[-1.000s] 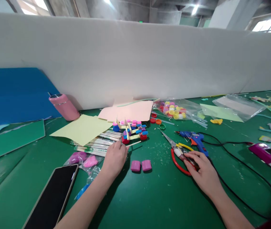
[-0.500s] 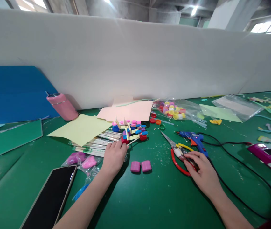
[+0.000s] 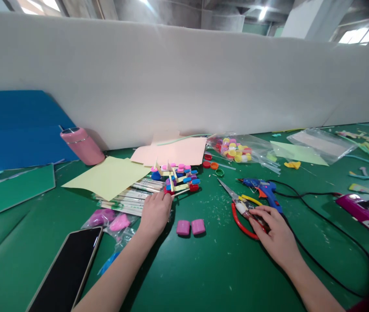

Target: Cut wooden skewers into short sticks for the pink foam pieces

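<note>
My left hand (image 3: 156, 213) is closed, its fingertips at one end of a thin pale stick (image 3: 181, 192). Just beyond it stand small models (image 3: 178, 177) of pale sticks with pink, blue and red pieces. Wrapped sticks (image 3: 122, 201) lie left of that hand, partly under yellow paper (image 3: 108, 177). My right hand (image 3: 270, 227) rests with bent fingers on the handles of red-handled scissors (image 3: 241, 223) and yellow-handled pliers (image 3: 251, 199); its grip is partly hidden. Two pink-purple blocks (image 3: 191, 227) lie between my hands.
A blue glue gun (image 3: 265, 189) and its black cable lie beyond my right hand, near a magenta device (image 3: 363, 214). At left are a phone (image 3: 69, 268) and a pink bottle (image 3: 83, 146). A bag of colored caps (image 3: 233, 150) lies by the white wall (image 3: 184, 86).
The whole view has shifted very slightly. Both hands keep nearly the same pose and place.
</note>
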The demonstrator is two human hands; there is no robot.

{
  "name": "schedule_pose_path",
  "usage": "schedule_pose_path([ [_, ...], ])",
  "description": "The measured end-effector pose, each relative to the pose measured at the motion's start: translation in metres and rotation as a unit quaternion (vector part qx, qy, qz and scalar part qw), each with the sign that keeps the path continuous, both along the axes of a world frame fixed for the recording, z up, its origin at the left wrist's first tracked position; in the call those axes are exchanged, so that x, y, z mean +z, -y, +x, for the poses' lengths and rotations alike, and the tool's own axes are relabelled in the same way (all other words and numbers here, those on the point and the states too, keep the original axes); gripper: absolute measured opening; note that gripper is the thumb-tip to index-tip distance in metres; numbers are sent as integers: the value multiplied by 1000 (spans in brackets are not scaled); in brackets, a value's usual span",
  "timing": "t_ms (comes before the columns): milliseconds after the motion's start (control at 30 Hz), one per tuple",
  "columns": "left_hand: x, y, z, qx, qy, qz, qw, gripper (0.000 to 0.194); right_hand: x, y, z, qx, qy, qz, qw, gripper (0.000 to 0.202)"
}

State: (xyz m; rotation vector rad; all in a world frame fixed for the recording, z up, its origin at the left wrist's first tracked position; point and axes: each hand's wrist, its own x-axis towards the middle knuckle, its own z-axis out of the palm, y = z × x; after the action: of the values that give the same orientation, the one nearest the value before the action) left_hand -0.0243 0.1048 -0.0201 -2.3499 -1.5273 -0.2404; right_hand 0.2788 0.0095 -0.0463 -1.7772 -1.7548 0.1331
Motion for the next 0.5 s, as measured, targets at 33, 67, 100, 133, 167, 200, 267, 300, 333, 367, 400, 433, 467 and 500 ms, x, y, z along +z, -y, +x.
schedule_pose_path([
  [33, -1, 0, 0, 4, 1, 0, 1000, 34, 0, 0, 0, 0, 1, 1, 1000, 23],
  [67, -1, -1, 0, 8, 2, 0, 1000, 34, 0, 0, 0, 0, 1, 0, 1000, 23],
  [100, -2, -1, 0, 10, 3, 0, 1000, 35, 0, 0, 1, -1, 2, -2, 1000, 23],
  [133, -2, -1, 0, 13, 4, 0, 1000, 35, 0, 0, 1, -2, 3, -3, 1000, 23],
  [167, -3, -2, 0, 14, 5, -1, 1000, 35, 0, 0, 1, -3, 4, -3, 1000, 22],
  [200, -3, -2, 0, 15, 7, -1, 1000, 35, 0, 0, 1, -4, 5, -3, 1000, 22],
  [267, -4, -2, 0, 16, 11, -1, 1000, 36, 0, 0, 0, -3, 3, 0, 1000, 23],
  [300, -4, -3, 1, 16, 13, -1, 1000, 36, 0, 1, 0, -3, 1, 0, 1000, 23],
  [333, -4, -3, 1, 16, 16, -2, 1000, 37, 1, 1, 0, -3, 0, -1, 1000, 23],
  [367, -4, -4, 2, 17, 18, -2, 1000, 37, 1, 1, 0, -4, -2, -3, 1000, 23],
  [400, -4, -4, 2, 17, 19, -3, 1000, 37, 1, 1, -1, -6, -2, -5, 1000, 23],
  [433, -3, -5, 2, 17, 21, -3, 1000, 37, 1, 1, -1, -8, -2, -6, 1000, 23],
  [467, -3, -5, 3, 16, 22, -4, 1000, 37, 2, 1, -1, -10, -2, -7, 1000, 23],
  [500, -3, -5, 3, 16, 23, -5, 1000, 37, 2, 2, -1, -10, -2, -7, 1000, 23],
])
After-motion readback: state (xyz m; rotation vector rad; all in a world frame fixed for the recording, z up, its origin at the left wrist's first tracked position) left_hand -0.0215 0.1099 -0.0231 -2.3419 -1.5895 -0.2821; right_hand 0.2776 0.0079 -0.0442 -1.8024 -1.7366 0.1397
